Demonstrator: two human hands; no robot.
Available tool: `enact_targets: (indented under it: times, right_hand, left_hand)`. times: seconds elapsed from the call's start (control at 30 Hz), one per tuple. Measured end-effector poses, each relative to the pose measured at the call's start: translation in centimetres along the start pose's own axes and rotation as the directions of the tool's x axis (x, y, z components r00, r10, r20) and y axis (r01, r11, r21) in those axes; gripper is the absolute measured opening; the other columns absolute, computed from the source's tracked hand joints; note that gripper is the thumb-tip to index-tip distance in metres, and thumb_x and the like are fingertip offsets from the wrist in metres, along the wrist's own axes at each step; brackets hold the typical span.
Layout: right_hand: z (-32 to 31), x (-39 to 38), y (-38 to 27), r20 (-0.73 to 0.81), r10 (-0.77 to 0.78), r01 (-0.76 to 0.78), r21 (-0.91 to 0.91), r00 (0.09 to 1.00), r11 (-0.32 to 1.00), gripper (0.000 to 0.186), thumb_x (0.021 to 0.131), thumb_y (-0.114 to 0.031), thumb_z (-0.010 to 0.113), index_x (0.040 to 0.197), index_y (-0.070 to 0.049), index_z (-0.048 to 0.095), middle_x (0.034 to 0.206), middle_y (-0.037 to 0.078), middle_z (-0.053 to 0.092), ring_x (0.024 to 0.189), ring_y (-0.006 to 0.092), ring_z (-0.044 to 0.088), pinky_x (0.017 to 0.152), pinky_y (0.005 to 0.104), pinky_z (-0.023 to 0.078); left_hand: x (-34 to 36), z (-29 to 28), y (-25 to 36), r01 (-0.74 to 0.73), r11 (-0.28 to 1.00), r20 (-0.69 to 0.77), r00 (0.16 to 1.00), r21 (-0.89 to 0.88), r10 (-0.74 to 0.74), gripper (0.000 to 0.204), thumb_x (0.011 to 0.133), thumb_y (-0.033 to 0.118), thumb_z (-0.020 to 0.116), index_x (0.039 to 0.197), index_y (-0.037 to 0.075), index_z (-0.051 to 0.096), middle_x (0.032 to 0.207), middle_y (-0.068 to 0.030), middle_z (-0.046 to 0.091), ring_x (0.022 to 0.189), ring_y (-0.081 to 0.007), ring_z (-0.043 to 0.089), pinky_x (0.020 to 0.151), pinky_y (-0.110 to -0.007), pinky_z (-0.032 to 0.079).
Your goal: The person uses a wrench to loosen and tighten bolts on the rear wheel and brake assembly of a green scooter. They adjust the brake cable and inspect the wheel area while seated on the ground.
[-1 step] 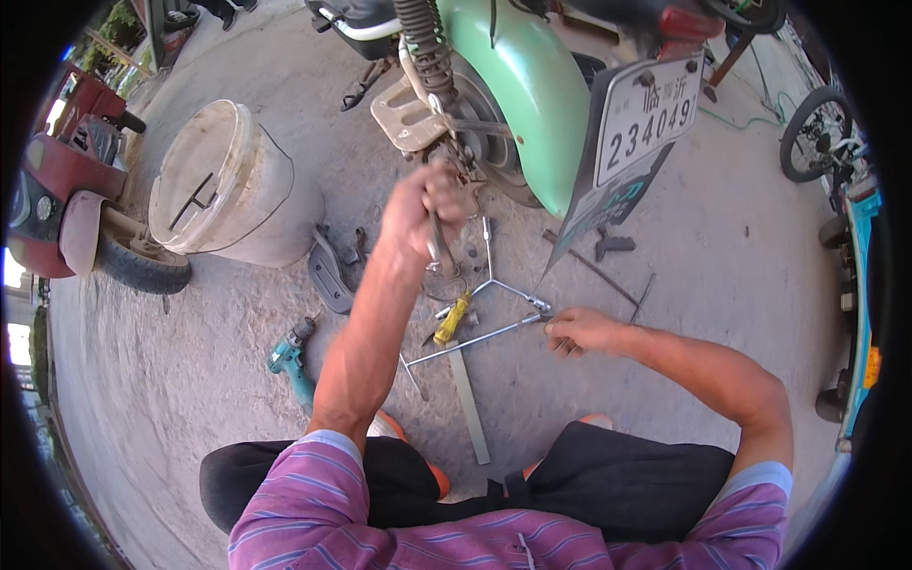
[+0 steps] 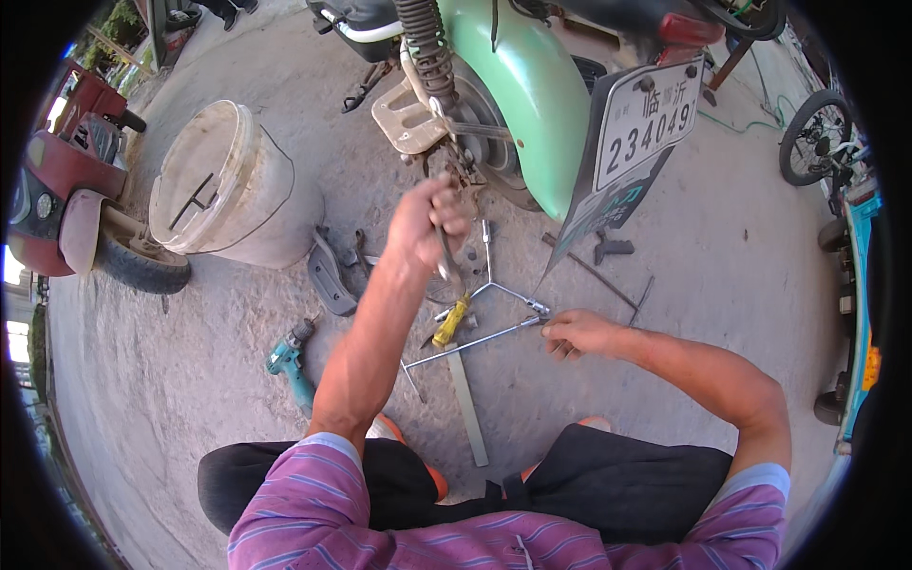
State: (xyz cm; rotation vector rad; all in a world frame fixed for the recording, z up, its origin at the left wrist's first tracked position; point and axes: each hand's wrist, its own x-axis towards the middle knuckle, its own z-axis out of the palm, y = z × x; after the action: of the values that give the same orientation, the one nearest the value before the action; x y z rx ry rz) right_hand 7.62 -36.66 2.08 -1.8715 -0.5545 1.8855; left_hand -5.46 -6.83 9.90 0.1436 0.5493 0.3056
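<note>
My left hand [image 2: 427,226] is closed in a fist round a grey metal wrench [image 2: 446,255], held over the ground behind the scooter's rear wheel [image 2: 508,171]. The wrench's lower end points down toward a yellow-handled screwdriver [image 2: 452,320]. My right hand [image 2: 579,332] has its fingers curled and pressed together at the socket end of a T-handle socket wrench [image 2: 475,340]. What lies between those fingertips is too small and dark to tell. Just beyond, a three-arm socket wrench [image 2: 489,271] lies on the concrete. A flat pale metal strip [image 2: 467,408] lies between my feet.
The green scooter [image 2: 518,85] stands ahead, its number plate [image 2: 651,123] jutting toward me. A white bucket [image 2: 285,199], a dark curved part [image 2: 331,278] and a teal drill [image 2: 293,366] are on the left. A dark T-bar [image 2: 598,275] lies on the right. Another scooter [image 2: 90,209] stands far left.
My left hand has come slightly down toward me, and the wrench's lower end has swung down and to the right. My right hand has shifted very slightly left.
</note>
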Motion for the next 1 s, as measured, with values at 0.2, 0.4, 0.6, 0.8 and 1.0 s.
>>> enact_targets:
  times: [0.2, 0.4, 0.6, 0.8, 1.0]
  right_hand:
    - [-0.4, 0.1, -0.1, -0.006, -0.014, 0.014, 0.037, 1.0, 0.999, 0.037, 0.103, -0.034, 0.059, 0.114, 0.0, 0.068, 0.106, 0.009, 0.071, 0.087, 0.0183, 0.068, 0.07, 0.0339, 0.053]
    - [-0.5, -0.7, 0.8, 0.028, 0.018, -0.019, 0.03, 0.999, 0.999, 0.04, 0.104, -0.035, 0.059, 0.123, -0.001, 0.065, 0.11, 0.009, 0.07, 0.094, 0.0183, 0.067, 0.077, 0.034, 0.054]
    - [-0.8, -1.0, 1.6, -0.001, -0.013, 0.013, 0.064, 1.0, 0.998, 0.042, 0.103, -0.035, 0.058, 0.12, 0.003, 0.066, 0.109, 0.011, 0.071, 0.092, 0.0194, 0.068, 0.075, 0.0349, 0.054]
    - [-1.1, -0.8, 2.7, -0.016, -0.014, 0.014, 0.053, 1.0, 0.998, 0.044, 0.103, -0.036, 0.058, 0.12, 0.003, 0.066, 0.11, 0.011, 0.071, 0.093, 0.0205, 0.068, 0.077, 0.0354, 0.054]
    - [-0.6, -1.7, 0.4, 0.003, -0.005, 0.005, 0.212, 1.0, 0.977, 0.045, 0.104, -0.04, 0.057, 0.123, -0.001, 0.066, 0.109, 0.009, 0.071, 0.092, 0.0199, 0.068, 0.078, 0.0356, 0.055]
  left_hand:
    - [2.1, -4.9, -4.3, -0.119, 0.897, -0.092, 0.98, 0.427, 0.174, 0.01, 0.108, 0.014, 0.05, 0.098, 0.013, 0.049, 0.063, 0.0045, 0.043, 0.047, -0.0081, 0.038, 0.046, -0.03, 0.035]
    - [4.1, -6.7, -5.4, -0.243, 0.771, -0.049, 0.941, 0.588, 0.334, 0.007, 0.107, 0.017, 0.052, 0.104, 0.013, 0.048, 0.063, 0.0012, 0.045, 0.047, -0.0131, 0.041, 0.046, -0.032, 0.038]
    - [6.2, -8.6, -6.7, -0.377, 0.738, 0.032, 0.9, 0.56, 0.435, 0.009, 0.107, 0.018, 0.051, 0.103, 0.011, 0.049, 0.063, -0.0014, 0.048, 0.045, -0.015, 0.043, 0.043, -0.033, 0.04]
    - [7.3, -8.1, -5.9, -0.386, 0.408, 0.081, 0.801, 0.827, 0.593, 0.011, 0.107, 0.017, 0.05, 0.103, 0.007, 0.048, 0.063, -0.0025, 0.05, 0.045, -0.0155, 0.046, 0.042, -0.033, 0.042]
    - [3.8, -5.3, -6.5, -0.199, 0.846, -0.08, 0.959, 0.495, 0.272, 0.016, 0.108, 0.02, 0.049, 0.101, 0.006, 0.055, 0.064, -0.0059, 0.052, 0.054, -0.0163, 0.052, 0.054, -0.039, 0.048]
